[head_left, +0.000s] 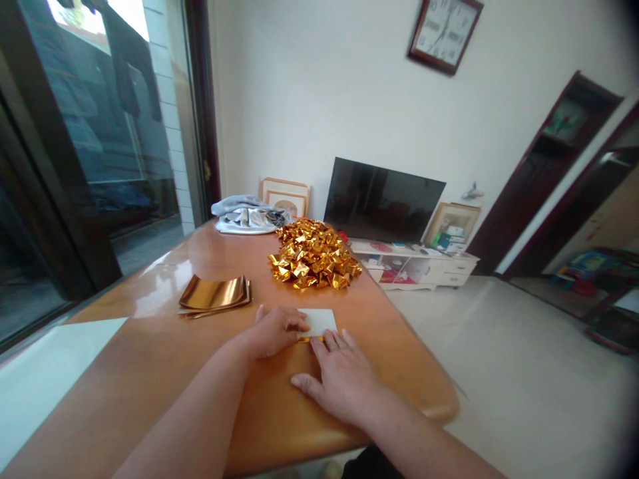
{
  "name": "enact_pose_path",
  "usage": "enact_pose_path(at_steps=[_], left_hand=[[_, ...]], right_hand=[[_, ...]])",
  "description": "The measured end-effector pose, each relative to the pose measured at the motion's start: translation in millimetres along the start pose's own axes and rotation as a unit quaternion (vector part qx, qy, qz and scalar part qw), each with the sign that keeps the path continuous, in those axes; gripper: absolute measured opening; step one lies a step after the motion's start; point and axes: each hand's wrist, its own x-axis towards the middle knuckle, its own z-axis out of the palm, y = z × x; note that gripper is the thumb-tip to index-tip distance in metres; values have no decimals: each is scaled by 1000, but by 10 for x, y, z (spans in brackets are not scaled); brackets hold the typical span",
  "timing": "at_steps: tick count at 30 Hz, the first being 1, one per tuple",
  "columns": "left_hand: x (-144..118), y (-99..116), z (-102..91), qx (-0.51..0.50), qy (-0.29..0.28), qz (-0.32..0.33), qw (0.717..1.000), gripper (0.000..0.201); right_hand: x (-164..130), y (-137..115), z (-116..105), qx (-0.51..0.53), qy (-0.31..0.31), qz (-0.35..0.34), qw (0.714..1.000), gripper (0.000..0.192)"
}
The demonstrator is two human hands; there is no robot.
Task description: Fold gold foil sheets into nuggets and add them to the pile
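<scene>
Both hands are down on the wooden table (164,372), working one small sheet of paper (319,322) that shows its white back, with a sliver of gold at its near edge. Left hand (274,330) lies flat over the sheet's left end, fingers together and pressing, nothing gripped. Right hand (342,376) sits at about five o'clock from it, palm down, fingers spread wide, fingertips touching the sheet's near gold edge, thumb stretched out to the left on bare wood. Look to ten o'clock of the left hand: a stack of flat gold foil sheets (215,295), curled slightly, lies apart from the hands. At twelve o'clock, farther up the table, sits a big heap of folded gold pieces (313,255). Behind that, at the table's far end, a bundle of grey cloth (247,215).
</scene>
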Motion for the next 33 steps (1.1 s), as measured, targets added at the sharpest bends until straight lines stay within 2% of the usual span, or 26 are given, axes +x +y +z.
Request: enact_pose_path(at_steps=[4,14,20,23,28,33], left_hand=[[-16,10,-10,-5,-3,-7,1000,32],[-45,97,-46,-5,11,-41,999,29],[-50,142,-78,12,3,-40,999,30],[-45,94,-57,16,9,-33,999,31],[-34,52,-48,26,15,0,1000,33],[-36,140,-80,23,19,-17,999,32]], right_hand=[[-29,113,-2,-1,6,2,1000,83],[-166,403,-95,-22,12,26,999,81],[-197,574,-152,9,-1,15,1000,76],[-172,689,-206,46,-7,9,999,68],[-10,767,-362,92,59,12,994,39],[315,710,-483,77,38,-21,996,22]])
